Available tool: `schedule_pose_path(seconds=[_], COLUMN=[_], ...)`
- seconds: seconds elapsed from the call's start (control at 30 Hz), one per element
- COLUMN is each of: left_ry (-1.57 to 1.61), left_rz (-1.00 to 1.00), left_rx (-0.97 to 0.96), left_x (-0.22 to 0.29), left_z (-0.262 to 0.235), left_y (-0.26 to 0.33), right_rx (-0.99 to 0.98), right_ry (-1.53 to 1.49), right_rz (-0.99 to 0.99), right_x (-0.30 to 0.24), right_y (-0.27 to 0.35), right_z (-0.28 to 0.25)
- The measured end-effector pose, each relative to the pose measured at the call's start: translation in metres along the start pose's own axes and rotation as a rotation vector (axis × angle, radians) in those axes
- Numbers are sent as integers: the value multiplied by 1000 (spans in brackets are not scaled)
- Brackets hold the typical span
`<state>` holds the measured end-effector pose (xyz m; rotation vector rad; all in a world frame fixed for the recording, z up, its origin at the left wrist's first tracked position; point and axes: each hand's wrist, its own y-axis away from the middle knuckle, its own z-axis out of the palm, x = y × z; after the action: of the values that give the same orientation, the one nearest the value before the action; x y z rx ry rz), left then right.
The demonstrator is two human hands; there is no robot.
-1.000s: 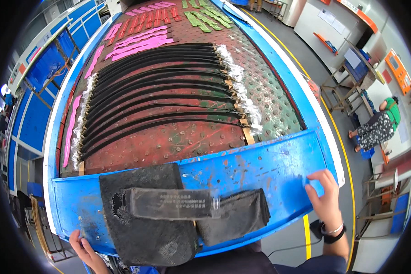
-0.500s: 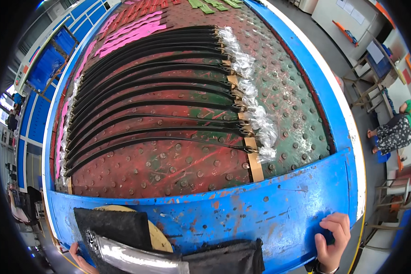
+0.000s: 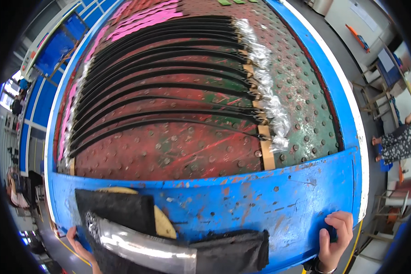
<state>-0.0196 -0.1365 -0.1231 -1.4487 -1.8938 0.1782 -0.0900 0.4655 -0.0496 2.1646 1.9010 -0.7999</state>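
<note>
Nearing view, silver tube (image 3: 141, 246) beside left hand (image 3: 80, 246)

A: What is at the near left corner?

B: One long black strip sleeved in clear, shiny plastic film (image 3: 141, 246), lying slantwise from the near left edge toward the near middle, its right end bare and dark.

A: And beneath it?

B: Black felt-like pads (image 3: 116, 208), flat on the blue desk rim (image 3: 278, 205); a tan disc (image 3: 162, 223) shows between them.

A: Who touches what?

B: Left hand (image 3: 80, 246) at the strip's left end; right hand (image 3: 333, 239) gripping the rim's near right corner.
</note>
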Motion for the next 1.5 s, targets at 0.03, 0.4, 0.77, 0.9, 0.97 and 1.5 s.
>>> schedule_pose_path(seconds=[0.03,0.4,0.77,0.9,0.97,1.5], left_ry=[28,220,-141,-247,-311,410], left_rz=[-31,-217,-369,-470,-392,-31], left_rx=[37,100,-4,-218,-137,-42], left_x=[6,74,-28,-46,-50,41], left_z=[2,7,-74,-58,-51,-163], left_y=[6,-14,98,138,146,96], right_rx=[-1,78,259,211,169,-700], right_ry=[-10,-27,-203,-288,-223,-568], right_rz=[-20,-111,-451,-551,-623,-811], right_x=[0,5,-39,-90,-117,-286], right_y=[-2,15,44,54,53,101], right_z=[2,1,-20,-15,-10,42])
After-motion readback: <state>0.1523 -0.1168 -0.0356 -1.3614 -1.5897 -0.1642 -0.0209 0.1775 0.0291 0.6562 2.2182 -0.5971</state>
